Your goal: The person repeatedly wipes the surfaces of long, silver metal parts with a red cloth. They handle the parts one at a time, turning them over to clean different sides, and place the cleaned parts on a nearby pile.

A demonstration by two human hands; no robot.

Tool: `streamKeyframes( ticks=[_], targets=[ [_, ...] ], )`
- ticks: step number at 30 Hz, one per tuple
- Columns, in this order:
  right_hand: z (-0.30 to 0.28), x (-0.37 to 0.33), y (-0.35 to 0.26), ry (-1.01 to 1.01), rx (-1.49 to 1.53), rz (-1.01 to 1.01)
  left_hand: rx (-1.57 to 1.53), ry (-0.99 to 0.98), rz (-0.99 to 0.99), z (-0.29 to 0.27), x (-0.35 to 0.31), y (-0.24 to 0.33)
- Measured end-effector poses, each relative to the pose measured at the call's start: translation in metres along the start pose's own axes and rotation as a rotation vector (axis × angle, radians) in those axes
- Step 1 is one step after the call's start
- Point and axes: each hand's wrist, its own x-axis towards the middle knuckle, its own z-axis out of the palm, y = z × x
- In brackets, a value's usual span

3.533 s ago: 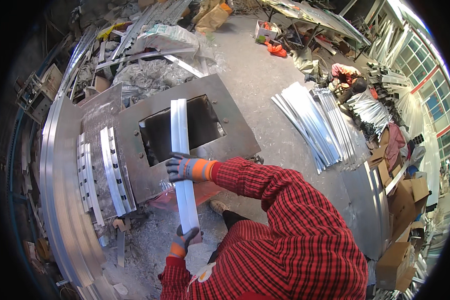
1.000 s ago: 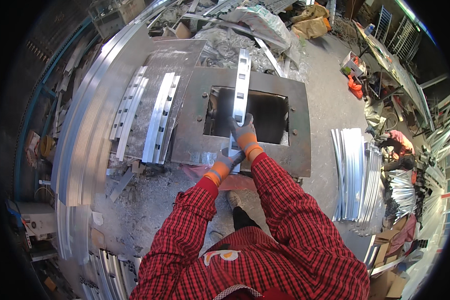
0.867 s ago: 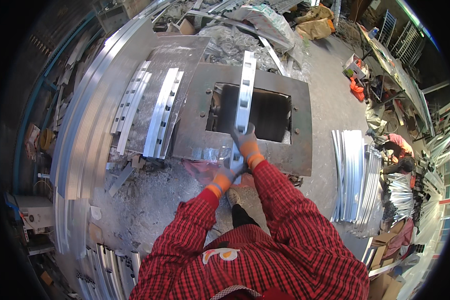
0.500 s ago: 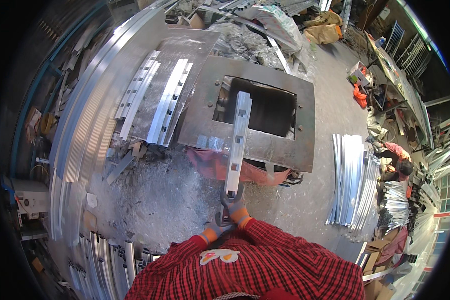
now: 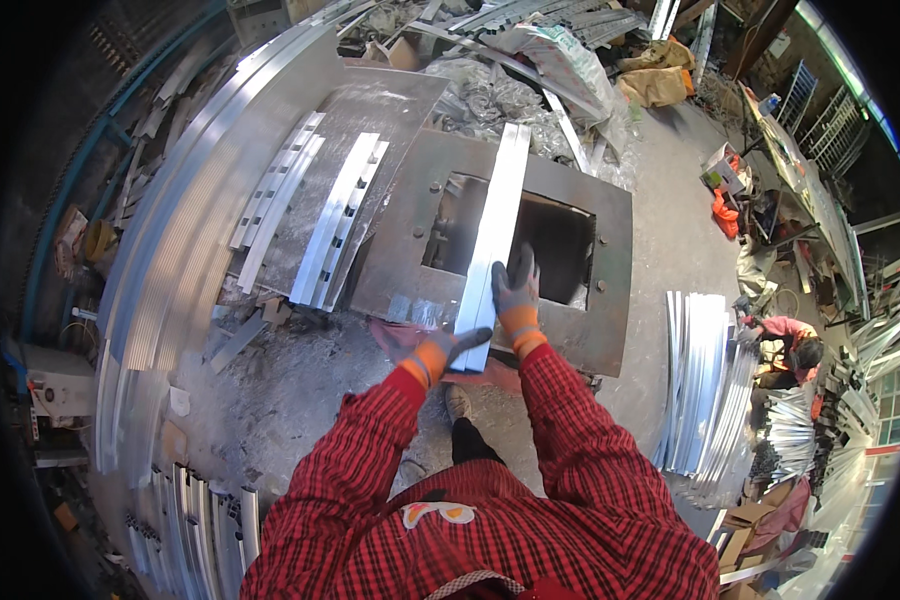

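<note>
Aluminium strip (image 5: 492,250) lies lengthwise across the steel plate (image 5: 610,290), spanning its square hole (image 5: 560,250) from the far edge to the near one. From where I watch, my left hand (image 5: 450,350) pinches the strip's near end, gloved fingers curled around its lower edge. My right hand (image 5: 515,290) rests flat just beside the strip on its right side, fingers spread and gripping nothing.

I judge the strip to be set in place over the opening but not yet let go, so the positioning looks close to finished and whatever pressing or bending follows is not yet done.

Off to the left, several strips (image 5: 335,225) lie side by side on a grey sheet (image 5: 410,100). A larger stack (image 5: 700,390) sits on the floor at right, well apart from the plate, near a crouching person (image 5: 785,340).
</note>
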Motion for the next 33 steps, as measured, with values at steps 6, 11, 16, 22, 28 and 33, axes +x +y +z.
streamKeyframes(
  ticks=[6,11,16,22,28,33],
  targets=[
    [-0.011,0.073,-0.04,-0.122,-0.524,-0.207,0.151,-0.019,0.05,0.017,0.029,0.026],
    [0.01,0.014,-0.054,-0.177,-0.549,-0.252,0.046,-0.045,0.056,-0.018,0.007,-0.071],
    [0.004,-0.109,-0.07,-0.227,-0.438,-0.234,0.194,0.058,0.018,-0.034,-0.064,-0.176],
    [0.002,-0.203,-0.065,-0.197,-0.294,-0.26,0.081,-0.036,0.071,-0.046,-0.123,-0.28],
    [-0.011,-0.128,-0.041,-0.06,0.46,-0.097,0.048,-0.013,-0.024,-0.008,-0.127,-0.129],
    [0.001,-0.026,-0.04,-0.107,0.692,0.14,0.183,-0.054,0.183,-0.002,-0.04,-0.058]
  ],
)
